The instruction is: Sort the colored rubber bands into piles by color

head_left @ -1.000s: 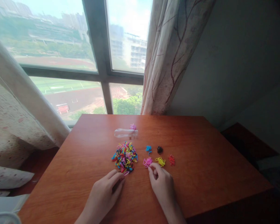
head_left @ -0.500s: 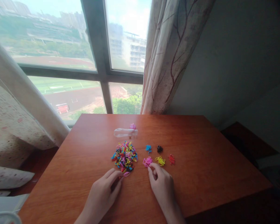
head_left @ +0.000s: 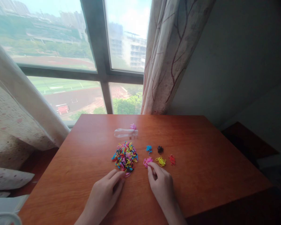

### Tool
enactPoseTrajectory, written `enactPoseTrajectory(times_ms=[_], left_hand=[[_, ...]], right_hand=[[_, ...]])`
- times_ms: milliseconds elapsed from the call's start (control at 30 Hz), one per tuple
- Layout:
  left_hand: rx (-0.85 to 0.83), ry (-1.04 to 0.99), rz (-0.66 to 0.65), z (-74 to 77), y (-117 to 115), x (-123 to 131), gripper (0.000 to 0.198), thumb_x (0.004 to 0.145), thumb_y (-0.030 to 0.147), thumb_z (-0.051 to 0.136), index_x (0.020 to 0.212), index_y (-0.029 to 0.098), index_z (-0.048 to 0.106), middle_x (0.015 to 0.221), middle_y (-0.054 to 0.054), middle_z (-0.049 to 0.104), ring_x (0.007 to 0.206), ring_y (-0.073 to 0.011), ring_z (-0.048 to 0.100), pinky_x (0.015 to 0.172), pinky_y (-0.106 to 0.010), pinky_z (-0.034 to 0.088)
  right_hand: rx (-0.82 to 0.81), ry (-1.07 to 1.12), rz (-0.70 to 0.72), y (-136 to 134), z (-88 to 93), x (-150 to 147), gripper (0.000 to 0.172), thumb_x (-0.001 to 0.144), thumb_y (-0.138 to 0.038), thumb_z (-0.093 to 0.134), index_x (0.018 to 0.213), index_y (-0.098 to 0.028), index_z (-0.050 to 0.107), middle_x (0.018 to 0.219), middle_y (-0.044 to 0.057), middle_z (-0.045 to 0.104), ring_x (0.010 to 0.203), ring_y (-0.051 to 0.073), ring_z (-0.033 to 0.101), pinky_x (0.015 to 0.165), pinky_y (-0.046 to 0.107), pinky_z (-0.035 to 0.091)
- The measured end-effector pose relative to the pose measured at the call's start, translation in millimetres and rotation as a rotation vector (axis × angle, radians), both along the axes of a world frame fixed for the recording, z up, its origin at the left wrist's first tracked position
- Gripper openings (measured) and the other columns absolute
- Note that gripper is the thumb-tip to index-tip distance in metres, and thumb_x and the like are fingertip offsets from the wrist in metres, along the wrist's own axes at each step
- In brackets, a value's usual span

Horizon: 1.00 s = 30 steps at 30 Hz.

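Note:
A heap of mixed-colour small rubber bands [head_left: 125,156] lies mid-table. At its near edge is my left hand [head_left: 107,189], thumb and forefinger drawn together. Its fingertips meet a loose pink rubber band [head_left: 127,175]; whether they grip it is hidden. To the right, my right hand [head_left: 161,181] is closed in a pinch at the near side of a small pink band pile [head_left: 147,161]. What sits between those fingertips is too small to make out. Around it are separate piles of yellow bands [head_left: 161,161], blue bands [head_left: 149,149], black bands [head_left: 160,149] and red bands [head_left: 172,159].
Behind the heap a clear plastic bag or tube [head_left: 125,133] lies sideways, with a pink bundle [head_left: 133,126] beside it. The brown wooden table [head_left: 201,140] reaches the window. Curtains [head_left: 165,62] hang on both sides. A pale object [head_left: 7,206] stands at lower left.
My left hand has slid slightly right, up to the pink band. The right hand has shifted a little left and farther over the pink pile.

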State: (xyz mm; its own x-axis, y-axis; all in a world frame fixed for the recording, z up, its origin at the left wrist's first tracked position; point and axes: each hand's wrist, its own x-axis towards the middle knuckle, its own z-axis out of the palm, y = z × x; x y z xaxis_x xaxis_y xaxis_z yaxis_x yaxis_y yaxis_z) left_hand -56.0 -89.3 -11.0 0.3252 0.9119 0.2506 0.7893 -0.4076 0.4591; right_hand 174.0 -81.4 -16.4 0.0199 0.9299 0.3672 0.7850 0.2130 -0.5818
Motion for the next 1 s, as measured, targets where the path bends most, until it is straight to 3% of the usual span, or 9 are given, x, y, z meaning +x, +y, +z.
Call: enactPoseTrajectory(times_ms=[100, 267, 633, 1000], left_hand=[[-0.013, 0.003, -0.009, 1.1, 0, 0, 0.02, 0.096, 0.025, 0.044, 0.103, 0.029, 0.063, 0.093, 0.001, 0.071, 0.077, -0.0139, 0.071, 0.067, -0.021, 0.052], [-0.032, -0.004, -0.007, 1.7, 0, 0, 0.019, 0.096, 0.024, 0.045, 0.102, 0.029, 0.063, 0.091, 0.002, 0.07, 0.077, -0.0139, 0.071, 0.065, -0.021, 0.051], [-0.074, -0.014, -0.028, -5.0, -1, -2, 0.021, 0.097, 0.024, 0.043, 0.103, 0.028, 0.062, 0.095, 0.001, 0.069, 0.081, -0.0138, 0.07, 0.069, -0.021, 0.05], [-0.076, -0.027, -0.026, -3.7, -1, -2, 0.02, 0.097, 0.023, 0.043, 0.103, 0.028, 0.062, 0.096, 0.001, 0.069, 0.081, -0.0139, 0.07, 0.069, -0.022, 0.051]], right_hand=[[-0.069, -0.124, -0.043, 17, 12.6, 8, 0.031, 0.093, -0.017, 0.045, 0.103, -0.023, 0.074, 0.087, 0.006, 0.076, 0.075, 0.019, 0.071, 0.064, 0.024, 0.046], [-0.217, -0.372, -0.078, 41, 29.2, 11, 0.027, 0.087, -0.013, 0.055, 0.094, -0.027, 0.077, 0.077, 0.005, 0.076, 0.069, 0.02, 0.07, 0.057, 0.025, 0.039], [-0.443, -0.375, -0.086, 51, 36.8, -1, 0.03, 0.092, -0.02, 0.051, 0.105, -0.031, 0.075, 0.092, 0.004, 0.077, 0.084, 0.02, 0.071, 0.063, 0.023, 0.041], [-0.32, -0.244, -0.097, 45, 31.0, 9, 0.032, 0.093, -0.018, 0.048, 0.106, -0.026, 0.075, 0.096, 0.005, 0.077, 0.089, 0.02, 0.071, 0.075, 0.024, 0.046]])
